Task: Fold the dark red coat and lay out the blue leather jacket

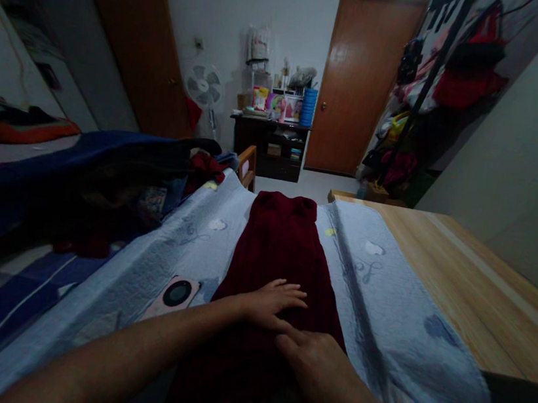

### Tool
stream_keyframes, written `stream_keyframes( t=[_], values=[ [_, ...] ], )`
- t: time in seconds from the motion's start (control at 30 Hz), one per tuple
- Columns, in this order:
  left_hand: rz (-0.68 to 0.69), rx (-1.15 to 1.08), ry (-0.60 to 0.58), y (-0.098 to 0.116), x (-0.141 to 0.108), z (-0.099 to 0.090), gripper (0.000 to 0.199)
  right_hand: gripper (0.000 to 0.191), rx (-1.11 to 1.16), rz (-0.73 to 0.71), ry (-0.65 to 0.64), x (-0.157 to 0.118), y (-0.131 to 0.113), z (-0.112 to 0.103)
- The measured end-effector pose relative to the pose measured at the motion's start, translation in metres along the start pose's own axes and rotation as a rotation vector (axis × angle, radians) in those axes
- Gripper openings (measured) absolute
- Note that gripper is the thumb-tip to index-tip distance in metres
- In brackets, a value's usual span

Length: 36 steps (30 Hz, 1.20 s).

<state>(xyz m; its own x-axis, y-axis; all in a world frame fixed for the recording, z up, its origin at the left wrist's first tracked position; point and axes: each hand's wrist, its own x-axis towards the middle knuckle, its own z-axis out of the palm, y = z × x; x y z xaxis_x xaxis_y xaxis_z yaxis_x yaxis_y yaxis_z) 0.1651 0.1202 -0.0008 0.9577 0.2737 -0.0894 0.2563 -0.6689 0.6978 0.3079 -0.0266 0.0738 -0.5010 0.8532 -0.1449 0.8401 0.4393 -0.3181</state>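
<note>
A dark red garment lies lengthwise over a pale blue patterned cover. My left hand rests flat on the middle of the garment, its fingers apart and pointing right. Close below it, my right hand is on the garment too, its thumb and fingertips near the left hand's wrist side. The right hand's fingers are partly hidden, and I cannot tell whether they pinch the cloth. To the left of the garment, partly behind my left forearm, is a pink phone-like object with a round dark part.
Heaped dark clothes are on the left. A wooden board surface runs along the right. Farther back stand a wooden chair, a fan, a dark cabinet with items on it, and a door. Bags hang at the right.
</note>
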Motion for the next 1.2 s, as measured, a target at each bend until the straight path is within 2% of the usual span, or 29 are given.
stream_keyframes(
  t=[0.1,0.17,0.2,0.27,0.37,0.47,0.6,0.67,0.77,0.87,0.97,1.07,1.2],
  values=[
    [-0.02,-0.498,-0.078,0.006,-0.018,-0.016,0.059,0.029,0.046,0.017,-0.024,0.001,0.009,-0.005],
    [-0.019,-0.862,-0.084,0.012,-0.037,-0.024,0.063,0.032,0.073,0.016,-0.03,0.004,0.015,-0.01],
    [-0.018,-0.964,-0.071,0.016,-0.047,-0.026,0.064,0.034,0.086,0.009,-0.028,0.005,0.018,-0.013],
    [-0.033,-1.023,-0.063,0.021,-0.065,-0.026,0.062,0.037,0.103,-0.014,-0.024,0.008,0.021,-0.016],
    [-0.09,-0.906,-0.034,0.024,-0.078,-0.026,0.053,0.035,0.094,-0.044,-0.016,0.011,0.021,-0.018],
    [-0.129,-0.656,0.088,0.025,-0.07,-0.031,0.047,0.03,0.054,-0.051,0.0,0.009,0.016,-0.014],
    [-0.082,-0.02,0.245,0.024,-0.033,-0.037,0.047,0.024,-0.012,-0.054,0.019,0.005,0.007,-0.008],
    [-0.044,0.282,0.254,0.02,-0.009,-0.037,0.052,0.022,-0.045,-0.044,0.025,0.003,0.004,-0.005],
    [0.031,0.558,0.236,0.007,0.02,-0.033,0.058,0.022,-0.072,-0.043,0.019,0.002,0.003,0.0],
    [0.075,0.675,0.203,-0.012,0.037,-0.028,0.062,0.023,-0.069,-0.061,-0.003,0.002,0.005,0.006],
    [0.059,0.707,0.167,-0.027,0.04,-0.021,0.061,0.024,-0.056,-0.059,-0.012,0.001,0.008,0.009],
    [0.05,0.705,0.166,-0.031,0.036,-0.012,0.058,0.025,-0.042,-0.059,-0.017,0.002,0.011,0.004],
    [0.071,0.664,0.148,-0.03,0.028,-0.001,0.055,0.023,-0.041,-0.084,-0.008,0.007,0.013,-0.014]
  ],
)
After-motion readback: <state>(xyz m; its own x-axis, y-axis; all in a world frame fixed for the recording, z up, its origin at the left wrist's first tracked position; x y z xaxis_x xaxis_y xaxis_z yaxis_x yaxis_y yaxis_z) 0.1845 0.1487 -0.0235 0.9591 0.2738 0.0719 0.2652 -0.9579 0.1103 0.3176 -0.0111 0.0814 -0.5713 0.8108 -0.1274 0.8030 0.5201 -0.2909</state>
